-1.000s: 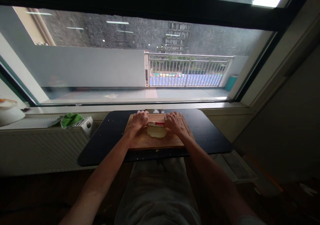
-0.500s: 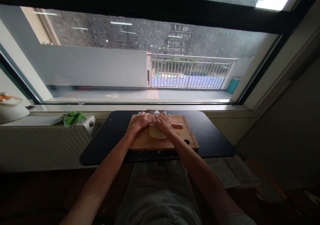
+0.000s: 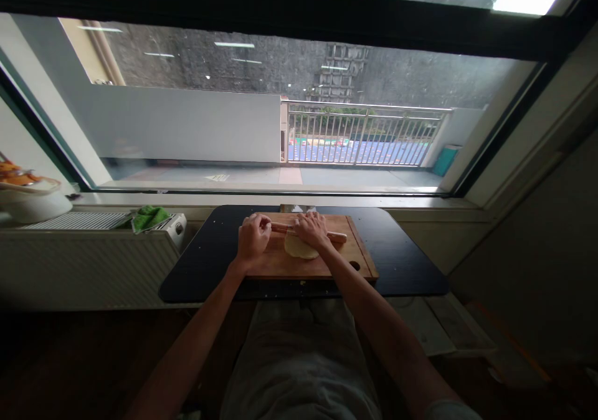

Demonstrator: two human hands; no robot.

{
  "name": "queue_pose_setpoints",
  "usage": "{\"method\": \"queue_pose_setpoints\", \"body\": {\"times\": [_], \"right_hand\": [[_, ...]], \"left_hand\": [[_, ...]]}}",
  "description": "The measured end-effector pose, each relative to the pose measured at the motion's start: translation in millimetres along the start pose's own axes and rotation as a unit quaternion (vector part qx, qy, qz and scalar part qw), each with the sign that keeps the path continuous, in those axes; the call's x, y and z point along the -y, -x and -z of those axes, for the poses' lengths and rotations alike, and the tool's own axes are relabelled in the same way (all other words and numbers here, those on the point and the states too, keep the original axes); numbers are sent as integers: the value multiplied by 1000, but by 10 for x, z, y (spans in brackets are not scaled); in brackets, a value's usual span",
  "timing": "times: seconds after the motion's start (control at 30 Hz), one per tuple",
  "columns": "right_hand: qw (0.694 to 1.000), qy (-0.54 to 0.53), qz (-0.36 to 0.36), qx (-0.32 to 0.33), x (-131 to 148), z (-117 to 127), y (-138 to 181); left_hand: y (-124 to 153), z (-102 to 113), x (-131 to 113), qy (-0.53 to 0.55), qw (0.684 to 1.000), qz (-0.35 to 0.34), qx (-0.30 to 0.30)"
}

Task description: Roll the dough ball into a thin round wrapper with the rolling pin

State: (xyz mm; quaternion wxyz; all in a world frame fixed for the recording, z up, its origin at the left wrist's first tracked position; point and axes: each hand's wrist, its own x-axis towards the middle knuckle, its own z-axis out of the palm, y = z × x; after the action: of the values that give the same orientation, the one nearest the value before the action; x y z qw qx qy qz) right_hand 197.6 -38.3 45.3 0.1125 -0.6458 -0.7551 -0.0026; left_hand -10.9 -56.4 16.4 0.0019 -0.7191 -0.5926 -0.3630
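A wooden rolling pin point(image 3: 337, 237) lies nearly crosswise on a wooden cutting board point(image 3: 275, 268), over the far part of a flat, pale sheet of dough point(image 3: 299, 247). My right hand point(image 3: 312, 228) rests on the middle of the pin, fingers bent over it and hiding part of it and of the dough. At the pin's left end is my left hand point(image 3: 255, 236), its fingers curled closed around that end. The pin's right end sticks out past my right hand.
Under the board is a black table point(image 3: 200, 270) with small crumbs. A flat metal-looking piece point(image 3: 298, 208) lies behind the board. To the left, a green cloth point(image 3: 149, 218) and a white container point(image 3: 35, 202) sit on a radiator point(image 3: 107, 264). A window stands beyond the table.
My left hand has shifted left and nearer, away from my right hand, to the pin's left end. My right hand stays on the pin. The whole view has shifted slightly.
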Motion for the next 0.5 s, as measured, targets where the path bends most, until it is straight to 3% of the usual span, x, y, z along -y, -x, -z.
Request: {"method": "queue_pose_setpoints", "body": {"times": [0.17,0.5], "right_hand": [[1000,-3,7,0,-60,-59,-28],[1000,-17,-16,-10,31,18,16]], "left_hand": [[180,-25,-20,4,992,-40,120],[281,13,-96,-51,983,-75,160]]}}
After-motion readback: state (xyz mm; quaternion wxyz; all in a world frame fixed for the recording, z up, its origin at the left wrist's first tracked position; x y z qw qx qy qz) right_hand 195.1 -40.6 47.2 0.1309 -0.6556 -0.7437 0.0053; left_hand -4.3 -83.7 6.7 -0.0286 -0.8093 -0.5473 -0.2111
